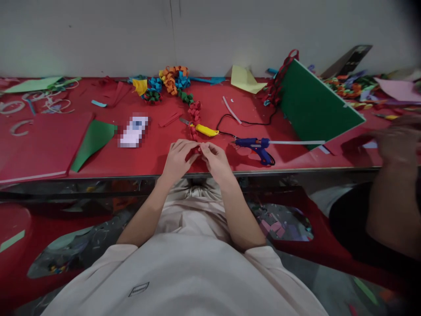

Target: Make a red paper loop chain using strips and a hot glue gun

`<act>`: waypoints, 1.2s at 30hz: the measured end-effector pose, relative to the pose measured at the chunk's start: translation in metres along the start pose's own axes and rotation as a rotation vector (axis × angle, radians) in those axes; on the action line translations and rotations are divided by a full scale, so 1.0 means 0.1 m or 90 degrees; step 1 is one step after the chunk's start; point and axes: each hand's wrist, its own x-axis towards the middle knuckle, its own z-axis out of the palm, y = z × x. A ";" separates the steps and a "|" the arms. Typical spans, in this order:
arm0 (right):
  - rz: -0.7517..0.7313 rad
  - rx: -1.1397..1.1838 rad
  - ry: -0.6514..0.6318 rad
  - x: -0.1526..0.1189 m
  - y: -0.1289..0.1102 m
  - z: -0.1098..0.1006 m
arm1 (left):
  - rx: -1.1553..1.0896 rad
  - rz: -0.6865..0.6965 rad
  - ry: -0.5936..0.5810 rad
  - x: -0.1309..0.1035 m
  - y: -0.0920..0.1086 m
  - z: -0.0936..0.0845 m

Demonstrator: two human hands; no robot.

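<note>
Left hand (176, 159) and right hand (215, 163) pinch a red paper strip (197, 150)

The fingers of both hands grasp the small red strip, thumbs and fingertips drawn close together around it at the table's (158, 160) near edge; its exact fold is too small to tell. Directly beyond the fingertips runs a curled-paper garland (194, 109), red nearest the fingers, then green, with orange, blue and yellow curls farther off to their left. Just past the fingers, a yellow utility knife (207, 130) lies against the garland, blade end leftward. Near the right fingers, on their right, rests a blue hot glue gun (252, 143) with a long glue stick (296, 142) in its back. Farther right, a green board (317, 105) leans at a slant, and beyond it is a co-worker's hand (399, 136). Left of the left fingers are a pixelated phone (135, 131) and a green paper piece (94, 142).
</note>
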 end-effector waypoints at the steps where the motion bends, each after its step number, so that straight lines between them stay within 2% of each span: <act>1: 0.000 -0.018 0.001 0.00 0.00 0.00 | 0.010 0.004 0.005 0.00 0.00 0.00; 7: -0.062 -0.107 0.026 -0.03 0.04 0.00 | 0.017 0.030 -0.005 -0.02 0.05 -0.03; 10: -0.066 -0.140 0.012 -0.03 0.02 0.00 | 0.020 0.024 -0.006 -0.02 0.05 -0.03; 13: -0.045 -0.147 -0.009 -0.02 0.00 0.01 | 0.008 -0.001 0.005 -0.03 0.03 -0.02; 16: -0.063 -0.149 -0.002 -0.01 0.01 0.01 | 0.002 -0.026 0.013 -0.02 0.02 -0.02; 20: -0.100 -0.143 0.011 -0.02 0.05 -0.03 | 0.019 0.004 -0.003 -0.02 0.03 -0.01; 26: -0.048 -0.118 -0.022 0.01 0.06 -0.06 | 0.021 -0.003 0.004 -0.03 0.02 -0.01; 32: -0.090 -0.117 0.045 0.01 0.08 -0.02 | 0.019 -0.017 -0.031 -0.01 -0.01 0.01; 36: -0.074 -0.071 0.072 0.03 0.15 -0.05 | 0.029 -0.047 -0.024 0.00 -0.03 0.04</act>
